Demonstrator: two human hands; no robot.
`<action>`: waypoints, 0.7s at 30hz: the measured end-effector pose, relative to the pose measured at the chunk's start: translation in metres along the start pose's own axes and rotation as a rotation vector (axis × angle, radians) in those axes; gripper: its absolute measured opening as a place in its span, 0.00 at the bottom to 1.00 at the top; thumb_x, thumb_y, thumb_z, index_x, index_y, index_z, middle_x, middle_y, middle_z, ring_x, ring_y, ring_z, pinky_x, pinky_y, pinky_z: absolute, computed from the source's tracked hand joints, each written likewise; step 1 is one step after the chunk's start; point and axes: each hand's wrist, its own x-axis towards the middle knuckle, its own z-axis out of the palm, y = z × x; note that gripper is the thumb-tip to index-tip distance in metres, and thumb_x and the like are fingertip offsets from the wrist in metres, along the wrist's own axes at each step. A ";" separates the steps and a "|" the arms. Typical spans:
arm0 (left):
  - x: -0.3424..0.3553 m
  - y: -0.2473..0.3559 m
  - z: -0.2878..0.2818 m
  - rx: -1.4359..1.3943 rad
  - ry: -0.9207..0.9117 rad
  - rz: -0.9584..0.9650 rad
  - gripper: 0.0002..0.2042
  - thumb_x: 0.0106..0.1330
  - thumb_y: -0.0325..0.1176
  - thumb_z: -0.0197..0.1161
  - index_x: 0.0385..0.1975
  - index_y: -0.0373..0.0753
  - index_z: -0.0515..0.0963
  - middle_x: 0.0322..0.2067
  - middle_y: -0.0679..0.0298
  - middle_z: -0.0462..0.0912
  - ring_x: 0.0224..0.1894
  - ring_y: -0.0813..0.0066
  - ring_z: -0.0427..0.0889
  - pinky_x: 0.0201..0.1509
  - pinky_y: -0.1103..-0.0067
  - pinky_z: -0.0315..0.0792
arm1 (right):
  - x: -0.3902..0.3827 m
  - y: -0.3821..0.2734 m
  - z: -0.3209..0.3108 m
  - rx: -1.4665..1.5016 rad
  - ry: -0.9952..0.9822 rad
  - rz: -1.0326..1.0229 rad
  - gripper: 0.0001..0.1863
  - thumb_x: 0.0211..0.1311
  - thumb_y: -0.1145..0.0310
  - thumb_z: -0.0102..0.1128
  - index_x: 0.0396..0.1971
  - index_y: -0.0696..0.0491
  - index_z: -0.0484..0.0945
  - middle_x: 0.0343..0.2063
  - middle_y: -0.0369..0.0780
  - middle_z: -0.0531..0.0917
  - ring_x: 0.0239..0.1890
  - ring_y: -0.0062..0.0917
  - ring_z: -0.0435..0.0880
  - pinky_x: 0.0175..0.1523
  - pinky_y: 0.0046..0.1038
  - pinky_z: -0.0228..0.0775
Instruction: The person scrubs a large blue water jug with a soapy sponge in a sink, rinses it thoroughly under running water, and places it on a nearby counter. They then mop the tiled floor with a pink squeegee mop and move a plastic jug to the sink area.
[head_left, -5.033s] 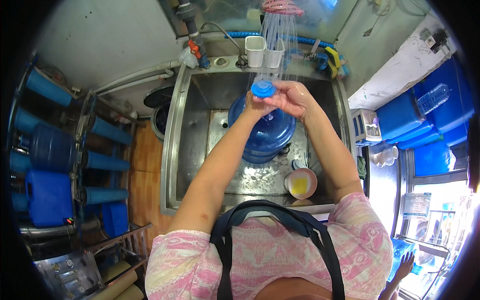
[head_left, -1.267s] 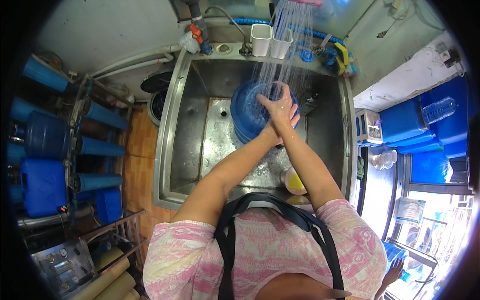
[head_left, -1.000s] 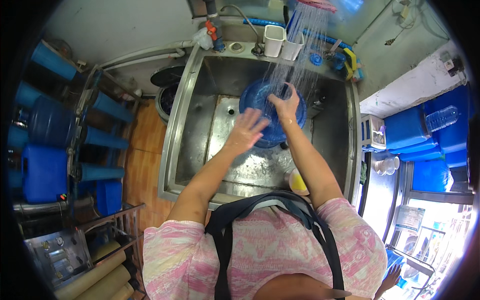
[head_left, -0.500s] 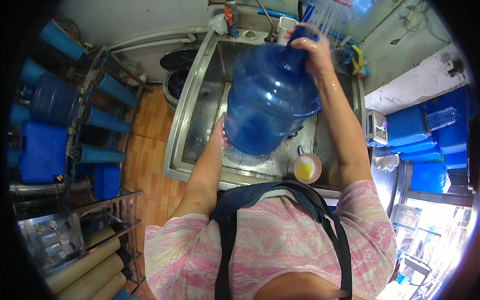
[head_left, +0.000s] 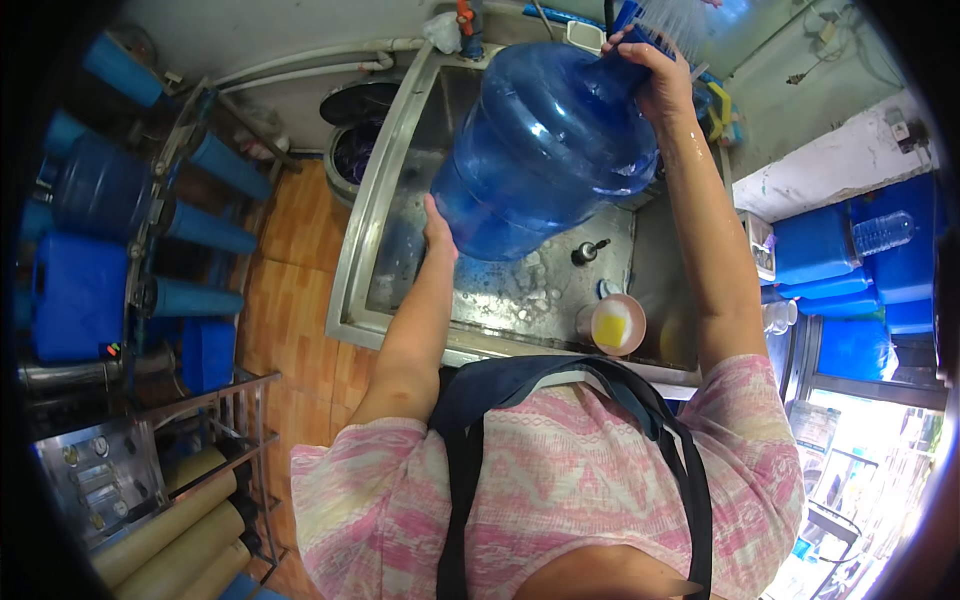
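A big translucent blue water jug [head_left: 540, 150] is held tilted above the steel sink [head_left: 385, 290], its neck toward the upper right and its base toward the lower left. My right hand [head_left: 662, 82] is wrapped round the neck, close to the water spraying down [head_left: 672, 25] at the top. Under the base, my left hand [head_left: 438, 230] supports the jug, with some of its fingers hidden behind it. On the sink floor stands a small dark fitting [head_left: 585, 254]. Nearer me is a pink bowl [head_left: 638, 338] with white suds and a yellow sponge [head_left: 611, 331].
A pipe with an orange valve handle [head_left: 465, 17] rises behind the sink. To the left are a lidded round bin [head_left: 345, 170] and a rack of blue filter housings [head_left: 210, 225]. Blue containers [head_left: 815, 250] and a clear bottle [head_left: 885, 232] sit at the right.
The jug has tipped further over, its base swinging left and up while its neck shifted right. Both hands moved with it, and the dark fitting beneath has come into fuller view.
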 end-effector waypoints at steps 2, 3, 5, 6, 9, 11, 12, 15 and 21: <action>-0.002 -0.002 0.000 0.055 -0.063 -0.199 0.34 0.74 0.62 0.42 0.63 0.38 0.72 0.56 0.55 0.81 0.59 0.58 0.79 0.64 0.64 0.72 | 0.000 -0.001 0.000 -0.044 0.062 0.054 0.16 0.49 0.77 0.68 0.39 0.64 0.78 0.35 0.44 0.85 0.39 0.30 0.85 0.52 0.30 0.78; -0.002 -0.003 0.000 0.072 -0.114 -0.249 0.34 0.74 0.63 0.42 0.64 0.38 0.71 0.57 0.55 0.80 0.59 0.59 0.78 0.65 0.64 0.71 | 0.001 0.000 0.002 -0.121 0.141 0.091 0.16 0.49 0.77 0.68 0.39 0.63 0.78 0.35 0.44 0.85 0.39 0.31 0.85 0.53 0.32 0.78; -0.001 -0.007 0.000 0.139 -0.302 -0.279 0.35 0.74 0.63 0.42 0.64 0.37 0.71 0.56 0.56 0.80 0.58 0.59 0.79 0.64 0.66 0.72 | 0.002 0.001 0.003 -0.271 0.298 0.159 0.17 0.48 0.76 0.68 0.41 0.61 0.77 0.35 0.44 0.84 0.38 0.32 0.85 0.54 0.34 0.78; 0.000 -0.008 -0.001 0.162 -0.315 -0.329 0.35 0.73 0.63 0.43 0.64 0.37 0.70 0.56 0.57 0.80 0.57 0.60 0.80 0.63 0.66 0.73 | 0.002 0.002 0.004 -0.272 0.290 0.108 0.19 0.47 0.74 0.69 0.40 0.63 0.77 0.36 0.44 0.84 0.38 0.32 0.86 0.51 0.35 0.79; 0.001 -0.007 0.000 -0.001 -0.083 -0.122 0.32 0.74 0.61 0.43 0.61 0.38 0.73 0.51 0.56 0.83 0.51 0.59 0.83 0.58 0.67 0.77 | 0.004 -0.001 0.000 -0.038 -0.042 0.106 0.19 0.46 0.74 0.70 0.39 0.64 0.78 0.34 0.44 0.84 0.37 0.33 0.86 0.47 0.34 0.81; -0.003 -0.003 -0.001 0.122 0.002 -0.176 0.30 0.75 0.57 0.43 0.60 0.37 0.73 0.50 0.54 0.83 0.52 0.59 0.83 0.58 0.65 0.77 | 0.006 -0.001 -0.003 -0.001 0.026 0.036 0.18 0.46 0.74 0.70 0.38 0.63 0.79 0.33 0.44 0.85 0.37 0.33 0.86 0.46 0.34 0.81; -0.005 -0.001 -0.001 0.132 -0.136 -0.263 0.30 0.75 0.57 0.43 0.60 0.36 0.73 0.52 0.52 0.82 0.54 0.59 0.82 0.60 0.64 0.76 | 0.006 -0.001 -0.005 -0.059 0.092 0.064 0.18 0.46 0.74 0.70 0.39 0.63 0.79 0.33 0.44 0.85 0.38 0.32 0.85 0.47 0.34 0.81; -0.014 0.002 0.001 0.266 -0.349 -0.356 0.31 0.76 0.56 0.40 0.62 0.35 0.71 0.57 0.51 0.78 0.57 0.59 0.80 0.62 0.62 0.75 | 0.012 0.006 -0.005 -0.236 0.267 0.149 0.18 0.47 0.74 0.70 0.40 0.62 0.79 0.33 0.43 0.85 0.38 0.31 0.85 0.47 0.34 0.80; -0.019 -0.006 0.006 -0.283 -0.257 -0.273 0.38 0.69 0.69 0.45 0.67 0.44 0.68 0.63 0.57 0.75 0.62 0.58 0.76 0.67 0.59 0.68 | 0.018 0.010 -0.017 -0.120 0.296 0.109 0.18 0.49 0.74 0.70 0.42 0.60 0.79 0.34 0.41 0.85 0.40 0.29 0.84 0.48 0.34 0.79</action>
